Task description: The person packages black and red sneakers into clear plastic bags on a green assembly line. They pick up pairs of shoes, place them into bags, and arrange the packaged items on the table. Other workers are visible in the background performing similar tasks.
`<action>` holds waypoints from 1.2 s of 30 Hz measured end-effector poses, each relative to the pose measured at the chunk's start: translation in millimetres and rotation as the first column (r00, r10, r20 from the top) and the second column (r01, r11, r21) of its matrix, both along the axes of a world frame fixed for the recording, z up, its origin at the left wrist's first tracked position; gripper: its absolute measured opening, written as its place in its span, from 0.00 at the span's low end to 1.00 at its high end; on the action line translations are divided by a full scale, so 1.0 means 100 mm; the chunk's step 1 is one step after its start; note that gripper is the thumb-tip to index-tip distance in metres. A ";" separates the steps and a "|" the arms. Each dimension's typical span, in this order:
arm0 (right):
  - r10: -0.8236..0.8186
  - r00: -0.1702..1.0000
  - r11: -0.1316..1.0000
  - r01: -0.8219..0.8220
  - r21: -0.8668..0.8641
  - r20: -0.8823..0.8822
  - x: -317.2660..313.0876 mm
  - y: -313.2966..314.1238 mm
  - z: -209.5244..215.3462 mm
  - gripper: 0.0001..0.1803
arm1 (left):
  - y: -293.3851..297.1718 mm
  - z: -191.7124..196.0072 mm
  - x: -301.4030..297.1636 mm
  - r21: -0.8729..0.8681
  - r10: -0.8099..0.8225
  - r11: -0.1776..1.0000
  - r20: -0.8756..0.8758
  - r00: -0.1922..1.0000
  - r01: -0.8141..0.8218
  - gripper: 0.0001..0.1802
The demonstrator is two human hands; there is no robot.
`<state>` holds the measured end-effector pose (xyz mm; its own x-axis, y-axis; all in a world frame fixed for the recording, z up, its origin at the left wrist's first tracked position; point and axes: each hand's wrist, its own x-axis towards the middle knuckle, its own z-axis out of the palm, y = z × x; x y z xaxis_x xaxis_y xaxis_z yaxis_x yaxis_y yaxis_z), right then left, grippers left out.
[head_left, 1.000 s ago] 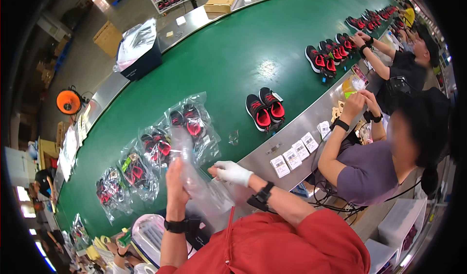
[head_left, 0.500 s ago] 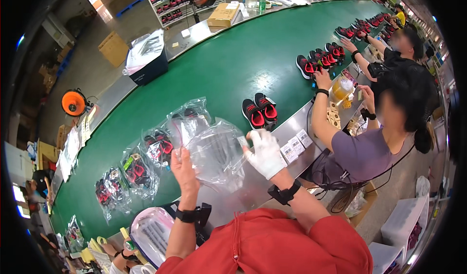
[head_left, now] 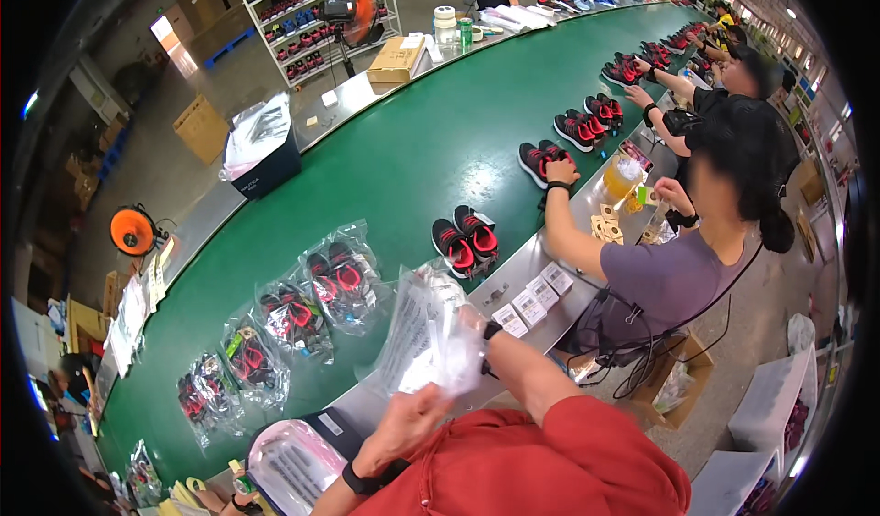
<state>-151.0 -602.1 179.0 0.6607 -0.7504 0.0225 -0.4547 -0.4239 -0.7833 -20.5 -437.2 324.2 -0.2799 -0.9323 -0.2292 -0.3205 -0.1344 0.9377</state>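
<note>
Left hand [head_left: 414,422], bare, black wristband, fingers curled and pinching the lower edge of a clear crinkled plastic bag [head_left: 426,333]. Right hand [head_left: 467,325] is mostly hidden behind the bag's upper right side; a white glove shows through the film, black watch at the wrist. Its grip looks closed on the bag, but the finger shape is not clear.

The bag is held up off the grey metal worktop [head_left: 527,268], just in front of the red-sleeved chest. Transparent, glossy, wrinkled, with grey printed text blocks on one face. It looks empty, puffed slightly open.

Just beyond the bag, on the green conveyor belt [head_left: 403,159], stands a loose pair of black and red sneakers [head_left: 466,241], unbagged. Left of the bag, a row of the same sneakers sealed in clear bags [head_left: 337,278] runs along the belt. Below-left of the bag, a stack of flat clear bags [head_left: 293,466] lies at the worktop edge. Right of the bag, small white label cards [head_left: 532,301] lie on the worktop.

Further right of the bag, a co-worker in a purple shirt [head_left: 665,278] reaches a hand onto another black and red pair [head_left: 544,160]. More pairs follow up the belt beyond. Far side of the belt from the bag: a dark bin lined with clear plastic [head_left: 261,154] and a cardboard box [head_left: 396,60].
</note>
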 end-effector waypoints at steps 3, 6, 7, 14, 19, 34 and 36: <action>0.113 0.994 0.993 -0.113 0.037 0.006 0.09 -0.07 -0.08 0.14 | -0.06 -0.02 0.05 0.015 0.217 0.976 0.015 0.976 -0.217 0.08; 0.259 0.966 0.966 -0.259 0.028 -0.012 0.45 0.04 -0.02 0.13 | -0.36 -0.20 0.24 -0.264 0.509 0.834 0.026 0.861 -0.485 0.06; 0.269 0.959 0.963 -0.271 -0.008 -0.091 0.45 0.13 0.27 0.13 | -0.52 -0.18 0.34 -0.330 0.617 0.746 0.016 0.787 -0.578 0.07; -0.292 0.884 0.956 0.264 0.126 0.364 -0.21 0.02 0.72 0.22 | -0.96 -0.33 0.78 -0.240 0.749 0.594 -0.185 0.637 -0.768 0.04; -0.442 0.870 0.856 0.335 -0.393 -0.221 -0.63 -0.69 -0.03 0.28 | -1.05 -0.41 0.63 -0.174 0.736 0.643 -0.129 0.664 -0.746 0.03; -0.328 0.858 0.867 0.108 -0.486 -0.395 -0.60 -0.82 -0.59 0.21 | -1.20 -0.48 0.49 -0.172 0.745 0.629 -0.143 0.651 -0.758 0.06; -0.384 0.821 0.882 0.189 -0.432 -0.422 -0.44 -0.86 -0.58 0.21 | -1.18 -0.41 0.42 -0.175 0.707 0.665 -0.166 0.687 -0.726 0.06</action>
<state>-195.1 -688.5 121.2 0.4127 -0.9087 0.0634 -0.8753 -0.4149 -0.2485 21.8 -554.9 283.1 0.4878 -0.8728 -0.0129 -0.1351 -0.0902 0.9867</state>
